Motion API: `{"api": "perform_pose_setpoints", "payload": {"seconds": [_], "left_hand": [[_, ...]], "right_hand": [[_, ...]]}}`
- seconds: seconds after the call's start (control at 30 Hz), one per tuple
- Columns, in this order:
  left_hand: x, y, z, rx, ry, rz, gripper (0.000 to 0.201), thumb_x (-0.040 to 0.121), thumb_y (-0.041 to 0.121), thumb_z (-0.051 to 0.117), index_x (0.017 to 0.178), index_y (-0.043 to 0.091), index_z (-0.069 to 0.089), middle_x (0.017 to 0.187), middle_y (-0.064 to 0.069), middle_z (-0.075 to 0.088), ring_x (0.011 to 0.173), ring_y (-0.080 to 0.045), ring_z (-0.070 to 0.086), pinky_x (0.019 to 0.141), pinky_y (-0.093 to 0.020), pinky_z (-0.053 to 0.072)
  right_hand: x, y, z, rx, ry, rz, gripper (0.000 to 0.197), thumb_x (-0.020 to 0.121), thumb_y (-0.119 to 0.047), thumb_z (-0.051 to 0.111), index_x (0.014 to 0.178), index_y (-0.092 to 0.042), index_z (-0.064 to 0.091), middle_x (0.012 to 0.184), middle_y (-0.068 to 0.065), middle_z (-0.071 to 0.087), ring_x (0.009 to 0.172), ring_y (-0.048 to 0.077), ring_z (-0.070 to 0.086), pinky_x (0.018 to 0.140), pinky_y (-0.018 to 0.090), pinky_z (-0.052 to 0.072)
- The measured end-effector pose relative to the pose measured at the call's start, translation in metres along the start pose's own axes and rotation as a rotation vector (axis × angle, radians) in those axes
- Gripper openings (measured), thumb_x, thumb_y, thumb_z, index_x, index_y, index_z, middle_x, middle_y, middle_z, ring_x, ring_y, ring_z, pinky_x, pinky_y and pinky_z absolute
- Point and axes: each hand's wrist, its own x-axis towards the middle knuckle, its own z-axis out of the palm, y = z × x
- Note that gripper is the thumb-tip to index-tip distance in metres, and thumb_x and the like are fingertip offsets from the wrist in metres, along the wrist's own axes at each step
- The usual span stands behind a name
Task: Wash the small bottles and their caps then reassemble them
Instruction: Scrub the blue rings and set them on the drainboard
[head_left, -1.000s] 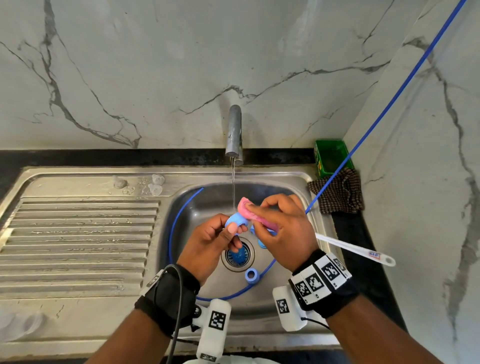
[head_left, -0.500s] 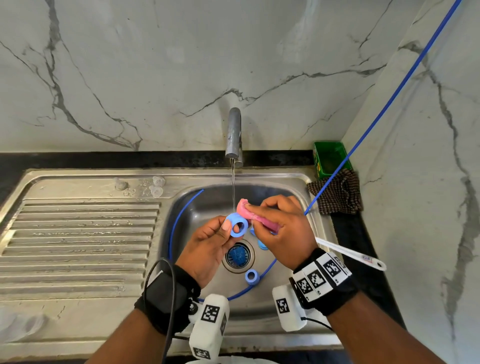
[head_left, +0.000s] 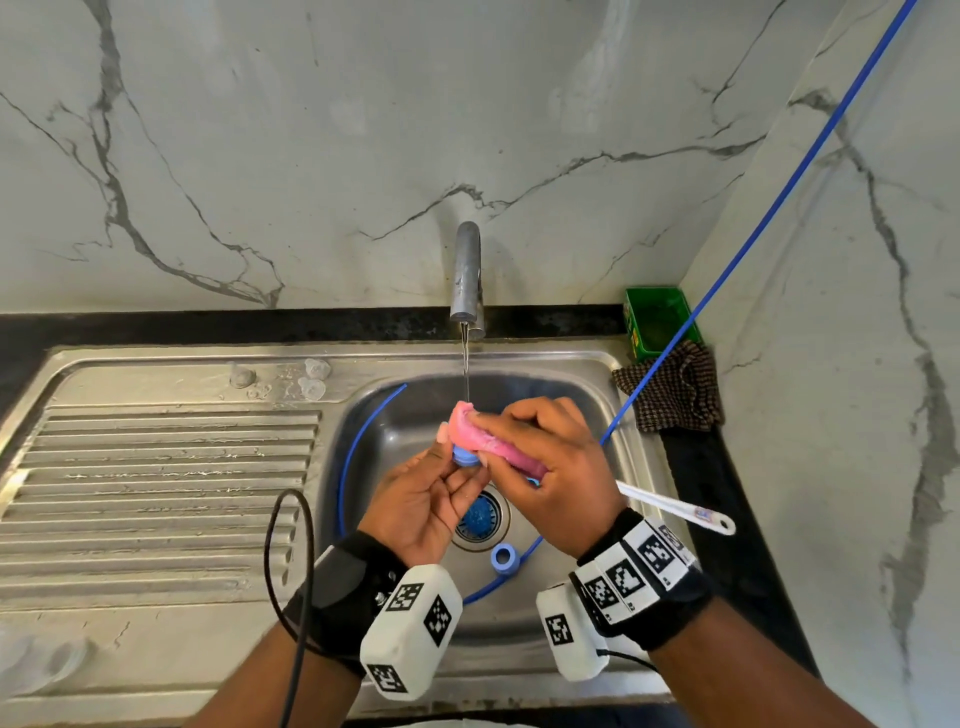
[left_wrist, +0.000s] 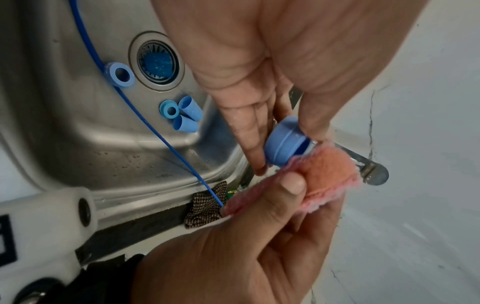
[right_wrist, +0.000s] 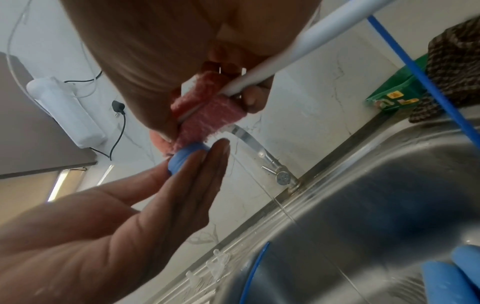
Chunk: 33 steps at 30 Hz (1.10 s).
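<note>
— Steel sink (head_left: 613, 374) from the head view: what surrounds the hands?
— A tap (head_left: 466, 275) trickling, a blue ring cap (head_left: 505, 558) by the drain (head_left: 480, 517), a checked cloth (head_left: 670, 387) on the worktop.
— Left wrist view?
— The left hand (left_wrist: 272, 67) pinches a blue cap (left_wrist: 287, 142) against the pink sponge (left_wrist: 322, 174).
— Right wrist view?
— The right hand (right_wrist: 155, 53) clamps the sponge and a white handle (right_wrist: 298, 47).

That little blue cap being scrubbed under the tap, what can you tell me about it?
The blue cap is a small round piece that looks like smooth plastic, with a ridge around its side and a hollow, darker inside. The left hand pinches it between thumb and fingertips above the sink basin, tilted with its open end toward the pink scrub pad. The right hand presses that pad against its rim. The thin water stream falls just beside it, onto the pad.
</note>
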Motion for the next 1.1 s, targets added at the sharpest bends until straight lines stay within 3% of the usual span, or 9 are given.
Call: {"api": "perform_pose_setpoints", "payload": {"seconds": [0.13,0.3,0.4,0.53,0.67,0.83,0.93,1.0,1.1], "left_hand": [[0.002,0.001,-0.001,-0.011,-0.034,0.013,0.06,0.083,0.027,0.069,0.132,-0.007,0.056,0.13,-0.027,0.063,0.107,-0.029,0.071,0.083,-0.03,0.061],[0.006,0.002,-0.012,0.101,-0.124,0.031,0.093,0.059,0.031,0.097,0.136,0.001,0.055,0.131,-0.024,0.063,0.115,-0.027,0.067,0.089,-0.03,0.059],[0.006,0.0,-0.014,0.149,-0.11,0.043,0.098,0.053,0.036,0.099,0.131,-0.004,0.055,0.126,-0.025,0.066,0.113,-0.029,0.069,0.083,-0.027,0.059],[0.007,0.0,-0.015,0.151,-0.104,0.061,0.094,0.047,0.039,0.101,0.12,-0.004,0.06,0.115,-0.023,0.069,0.101,-0.026,0.072,0.079,-0.026,0.06],[0.006,-0.003,-0.014,0.16,-0.102,0.073,0.087,0.041,0.038,0.102,0.11,-0.002,0.068,0.111,-0.022,0.073,0.098,-0.026,0.074,0.076,-0.025,0.06],[0.01,-0.002,-0.017,0.129,-0.011,0.101,0.093,0.034,0.038,0.104,0.109,-0.002,0.066,0.105,-0.02,0.073,0.09,-0.022,0.074,0.075,-0.026,0.061],[0.01,-0.001,-0.017,0.117,0.013,0.1,0.089,0.031,0.042,0.103,0.102,-0.002,0.071,0.106,-0.021,0.073,0.092,-0.023,0.074,0.08,-0.026,0.061],[0.009,0.001,-0.015,0.13,0.012,0.099,0.087,0.036,0.044,0.102,0.103,-0.002,0.071,0.108,-0.022,0.072,0.094,-0.023,0.073,0.08,-0.027,0.061],[0.006,0.003,-0.008,0.133,-0.022,0.073,0.057,0.064,0.044,0.086,0.103,0.004,0.073,0.111,-0.02,0.071,0.096,-0.022,0.072,0.081,-0.028,0.061]], "right_hand": [[0.001,0.009,-0.004,0.0,-0.006,0.16,0.04,0.087,-0.035,0.061,0.126,-0.029,0.069,0.105,-0.005,0.065,0.099,0.019,0.056,0.088,0.035,0.05],[-0.003,0.003,-0.003,0.043,-0.059,0.035,0.041,0.089,-0.029,0.072,0.129,-0.028,0.068,0.104,-0.005,0.061,0.098,0.015,0.053,0.088,0.021,0.046],[0.002,0.011,-0.005,-0.011,-0.025,0.098,0.038,0.09,-0.035,0.064,0.128,-0.03,0.069,0.101,-0.005,0.06,0.095,0.018,0.053,0.084,0.027,0.047],[0.0,0.003,-0.003,0.065,-0.09,0.009,0.039,0.089,-0.033,0.066,0.128,-0.027,0.069,0.104,-0.005,0.062,0.099,0.014,0.054,0.085,0.02,0.047],[0.0,0.011,-0.004,0.051,-0.075,0.118,0.041,0.09,-0.039,0.062,0.129,-0.029,0.068,0.102,-0.006,0.061,0.098,0.015,0.055,0.084,0.031,0.05],[-0.008,-0.002,-0.004,0.159,-0.029,-0.05,0.035,0.09,-0.028,0.07,0.125,-0.024,0.071,0.102,-0.003,0.062,0.093,0.014,0.055,0.074,0.015,0.047],[-0.01,0.014,-0.005,0.076,-0.002,-0.023,0.032,0.089,-0.026,0.07,0.12,-0.027,0.074,0.099,-0.005,0.061,0.089,0.015,0.053,0.07,0.016,0.045],[-0.011,0.015,-0.007,0.048,0.012,-0.03,0.032,0.088,-0.025,0.071,0.12,-0.028,0.074,0.099,-0.005,0.06,0.089,0.017,0.053,0.069,0.018,0.046],[-0.009,0.006,-0.007,0.041,-0.004,-0.1,0.034,0.087,-0.023,0.073,0.121,-0.028,0.073,0.102,-0.002,0.061,0.089,0.018,0.052,0.066,0.018,0.046]]}}
